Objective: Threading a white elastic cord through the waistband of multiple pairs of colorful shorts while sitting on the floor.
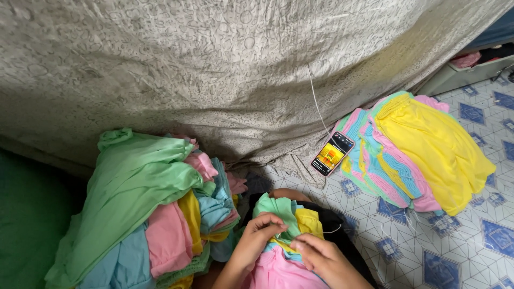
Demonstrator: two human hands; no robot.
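Down at the bottom of the view, both hands are at work on a garment point(281, 225) of green, yellow and pink cloth, bunched in the lap just in front of the person. The left hand point(257, 243) sits on the green part, its fingers point(273, 223) curled in and pinching the cloth near the seam. The right hand point(321, 257) lies just beside it, lower and to the right, fingers point(301, 244) pressed together and nipping the cloth where green meets pink; a thin thread point(334, 230) shows just above that hand against a dark cloth point(334, 222) under the garment. To the left, touching the lap, a loose pile point(155, 208) of green, pink, yellow and blue clothes slumps in a heap. Across the tiled floor point(460, 246), well apart to the upper right, a second stack point(412, 152) lies flat, yellow on top with pink and blue ruffled edges. A phone point(332, 153) with a lit screen rests at that stack's left edge, a white cable point(316, 101) running up from it over the big grey patterned sheet point(214, 69) that fills the top of the view.
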